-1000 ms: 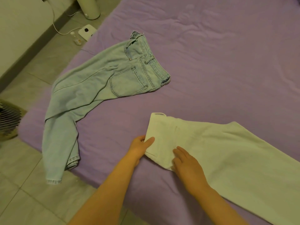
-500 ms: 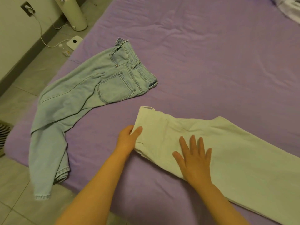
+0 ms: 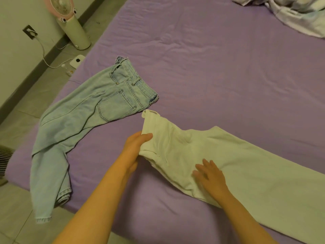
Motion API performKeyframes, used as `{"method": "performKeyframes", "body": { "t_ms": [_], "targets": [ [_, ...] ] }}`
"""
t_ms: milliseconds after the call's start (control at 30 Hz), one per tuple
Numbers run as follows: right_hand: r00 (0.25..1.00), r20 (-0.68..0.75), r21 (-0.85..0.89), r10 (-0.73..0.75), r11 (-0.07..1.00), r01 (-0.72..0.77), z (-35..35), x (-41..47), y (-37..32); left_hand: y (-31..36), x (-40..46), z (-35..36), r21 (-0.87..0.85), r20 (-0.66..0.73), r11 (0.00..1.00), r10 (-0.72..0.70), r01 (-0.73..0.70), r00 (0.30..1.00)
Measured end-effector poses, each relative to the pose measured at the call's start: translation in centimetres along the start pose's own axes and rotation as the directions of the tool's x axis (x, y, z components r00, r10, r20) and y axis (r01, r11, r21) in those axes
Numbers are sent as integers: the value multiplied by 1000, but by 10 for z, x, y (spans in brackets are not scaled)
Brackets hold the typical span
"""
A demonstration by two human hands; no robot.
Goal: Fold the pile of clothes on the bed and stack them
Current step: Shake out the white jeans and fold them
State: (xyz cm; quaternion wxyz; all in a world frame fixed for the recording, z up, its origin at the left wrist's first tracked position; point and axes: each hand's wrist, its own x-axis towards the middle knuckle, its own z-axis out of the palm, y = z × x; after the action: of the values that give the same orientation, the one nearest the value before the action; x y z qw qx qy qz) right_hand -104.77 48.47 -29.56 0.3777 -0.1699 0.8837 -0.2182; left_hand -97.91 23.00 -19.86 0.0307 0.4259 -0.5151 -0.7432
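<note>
A: Where's the white trousers (image 3: 246, 166)?
B: Near-right part of the purple bed (image 3: 211, 59), lying flat. Long axis runs diag: waistband pointing far-left, legs trailing off near-right, out of frame.
A: Hands?
B: Left hand (image 3: 135, 148) grasping the waistband edge, thumb on top, fingers tucked under the fabric. Right hand (image 3: 210, 175) released, fingers spread, pressing flat on the hip area just right of the waistband.
A: Blue jeans (image 3: 84, 127)?
B: Left of the white pair, not touching, crumpled. Waistband pointing far-right, legs hanging over the bed's left edge twd the floor (image 3: 15, 217).
A: Anything else?
B: Rumpled bedding (image 3: 290, 13) far-right corner. Fan (image 3: 70, 20) on the floor, far-left.
</note>
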Motion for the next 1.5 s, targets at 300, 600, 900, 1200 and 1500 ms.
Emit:
{"method": "performKeyframes", "body": {
  "t_ms": [300, 600, 900, 1200, 1500],
  "targets": [
    [1000, 18, 998, -3, 63, -18, -129, -60, 4, 2, -74, 171, 306, 444, 933, 39, -192, 895],
    [946, -116, 782, 302, 616, -101, -137, -70, 114, -115, -94, 247, 696, 336, 651, 77, -303, 939],
    [891, -208, 778, 403, 621, -99, -112, -84, 187, -178, -70, 250, 910, 396, -149, 41, -386, 917],
    [854, -470, 298, 223, 951, -85, -99, -81, 193, -220, -44, 264, 906, 393, -199, 70, -373, 917],
    [893, -443, -259, 79, 943, -211, -66, -42, 199, -205, -20, 237, 798, 577, -327, 176, -506, 797]
  ]
}}
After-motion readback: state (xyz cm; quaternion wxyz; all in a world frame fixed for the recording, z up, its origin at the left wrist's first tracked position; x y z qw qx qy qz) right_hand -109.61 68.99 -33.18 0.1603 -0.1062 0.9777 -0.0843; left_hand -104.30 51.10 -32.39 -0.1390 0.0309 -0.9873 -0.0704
